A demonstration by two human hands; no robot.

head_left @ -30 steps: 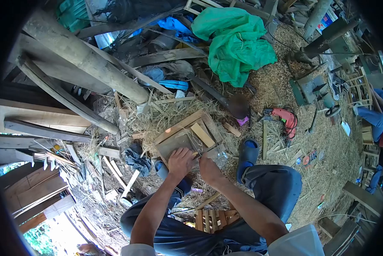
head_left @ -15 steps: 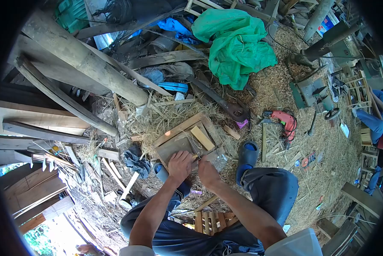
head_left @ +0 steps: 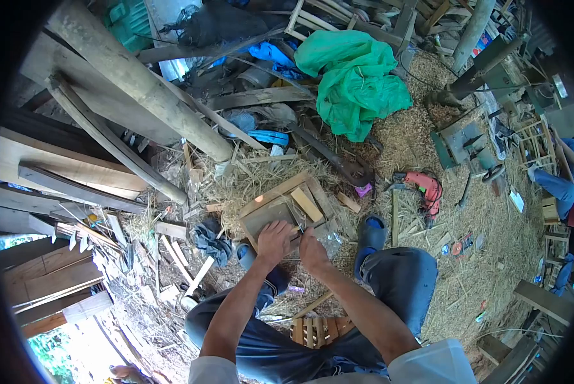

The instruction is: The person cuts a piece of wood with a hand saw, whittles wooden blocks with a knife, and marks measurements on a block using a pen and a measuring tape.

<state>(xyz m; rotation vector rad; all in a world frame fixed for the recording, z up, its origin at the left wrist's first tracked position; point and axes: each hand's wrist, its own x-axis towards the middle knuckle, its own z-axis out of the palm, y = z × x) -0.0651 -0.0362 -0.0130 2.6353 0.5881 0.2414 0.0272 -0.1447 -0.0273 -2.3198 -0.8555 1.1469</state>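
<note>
Wooden board (head_left: 257, 222) lies beneath the half-open left hand (head_left: 274, 240); the right hand (head_left: 313, 249) grips a slim tool (head_left: 302, 226).

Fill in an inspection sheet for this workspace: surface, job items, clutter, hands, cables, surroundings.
Surface: wooden board on ground littered with shavings.
Job items: pale wood block on the board; slim tool, mostly hidden.
Clutter: green sheet, dark cloth, red drill, wood scraps.
Hands: left hand on the board; right hand closed around the slim tool.
Cables: dark cord by the red drill.
Surroundings: thick post at left; another person's legs at far right.
</note>
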